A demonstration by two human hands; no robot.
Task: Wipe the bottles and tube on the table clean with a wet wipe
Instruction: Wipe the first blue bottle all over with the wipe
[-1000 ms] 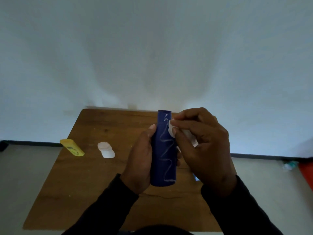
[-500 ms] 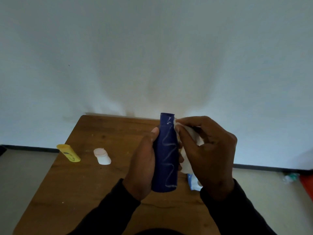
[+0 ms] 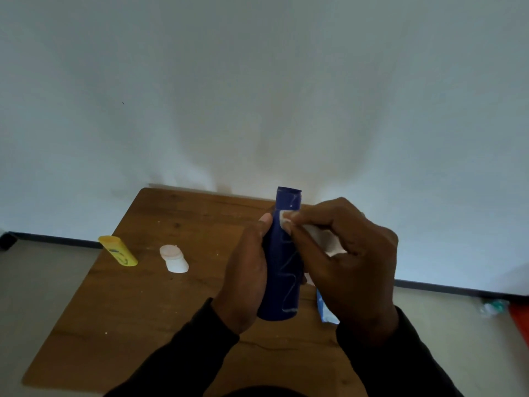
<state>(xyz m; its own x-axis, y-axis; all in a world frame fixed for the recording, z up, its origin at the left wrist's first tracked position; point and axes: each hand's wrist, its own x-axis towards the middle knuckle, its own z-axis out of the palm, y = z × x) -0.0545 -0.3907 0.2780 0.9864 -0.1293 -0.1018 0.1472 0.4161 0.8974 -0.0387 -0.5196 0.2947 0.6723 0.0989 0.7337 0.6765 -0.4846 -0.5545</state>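
A dark blue bottle [image 3: 283,262] with a white squiggle of smear down its front stands upright above the wooden table [image 3: 148,305], held round its left side by my left hand [image 3: 246,279]. My right hand [image 3: 346,262] pinches a white wet wipe [image 3: 317,236] and presses its tip against the bottle's upper front, just below the cap. On the table's left edge lies a yellow tube [image 3: 118,250]. A small white bottle with a pinkish cap [image 3: 174,259] lies to its right.
A blue-and-white wipe packet [image 3: 325,310] lies on the table behind my right hand, mostly hidden. A white wall stands right behind the table. On the floor at far right are a red object [image 3: 519,322] and a crumpled clear wrapper [image 3: 491,306].
My right hand has brought the wipe from the bottle's right side onto its upper front. The top of the white squiggle looks fainter. The bottle stays in my left hand.
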